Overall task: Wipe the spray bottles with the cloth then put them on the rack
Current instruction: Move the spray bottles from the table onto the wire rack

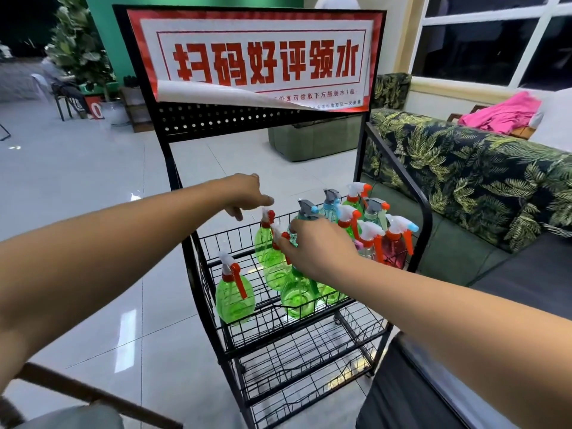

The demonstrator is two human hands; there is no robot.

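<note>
Spray bottles (235, 298) stand in the top basket of the rack (216, 119), below the sign (260, 57); a sofa (464, 168) lies right.

1. A single view: a wide-angle camera worn on the person's head, looking forward and down.
2. It faces the black metal wire-shelf rack (201, 136) head-on, from just in front and slightly above, so the top basket sits mid-frame.
3. The range is close. Both bare forearms enter from the lower corners, the left hand (247, 193) hovers above the basket, and the right hand (318, 249) grips a teal clear-plastic spray bottle with a grey trigger head (306, 209) near the centre.
4. The wide field also takes in the surroundings: the red-and-white paper sign (263, 57) on top, the green leaf-patterned sofa (464, 168) on the right and the pale glossy tiled floor (77, 181) on the left.
</note>
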